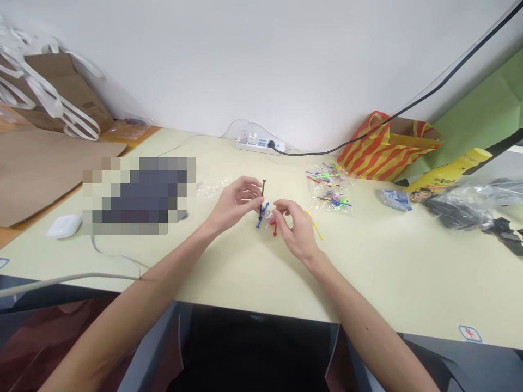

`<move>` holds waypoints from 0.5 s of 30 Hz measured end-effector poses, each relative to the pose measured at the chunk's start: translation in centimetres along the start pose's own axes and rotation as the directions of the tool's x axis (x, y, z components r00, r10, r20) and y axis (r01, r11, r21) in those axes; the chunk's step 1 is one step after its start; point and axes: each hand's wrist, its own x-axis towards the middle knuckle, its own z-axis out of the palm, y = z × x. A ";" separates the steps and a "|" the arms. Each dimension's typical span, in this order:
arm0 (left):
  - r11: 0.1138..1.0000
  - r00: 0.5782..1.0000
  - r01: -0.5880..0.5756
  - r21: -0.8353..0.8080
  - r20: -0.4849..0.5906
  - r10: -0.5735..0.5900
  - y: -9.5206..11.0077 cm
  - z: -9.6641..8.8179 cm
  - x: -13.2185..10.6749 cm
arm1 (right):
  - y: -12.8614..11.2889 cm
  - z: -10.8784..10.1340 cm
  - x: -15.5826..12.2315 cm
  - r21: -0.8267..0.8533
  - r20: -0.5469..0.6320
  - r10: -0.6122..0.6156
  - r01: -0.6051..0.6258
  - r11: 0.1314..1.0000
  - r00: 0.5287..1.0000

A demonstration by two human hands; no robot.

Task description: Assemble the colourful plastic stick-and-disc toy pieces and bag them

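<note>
My left hand (233, 204) pinches a thin black plastic stick (263, 189) with a forked tip, held nearly upright between thumb and fingers. Just below and beside it are small blue plastic pieces (265, 208) with arrow-shaped ends. My right hand (300, 231) is closed, with thumb and fingertips together at the small cluster; what lies between them is too small and partly hidden to name. Under that hand a red arrow-ended piece (275, 230) shows, and a yellow stick (317, 228) pokes out on its right side.
Clear bags of coloured plastic pieces (333, 198) lie right of my hands. Behind are a power strip (259, 144) and a red-and-yellow striped bag (379, 147). A yellow bottle (449, 171) leans at right. On the left sit a blurred dark object (143, 196) and a white case (64, 226).
</note>
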 end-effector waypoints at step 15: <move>0.991 1.000 -0.007 -0.135 -0.012 0.006 -0.2 2.4 -1.1 | 0.4 0.2 0.2 0.548 0.168 0.329 -0.365 0.753 0.929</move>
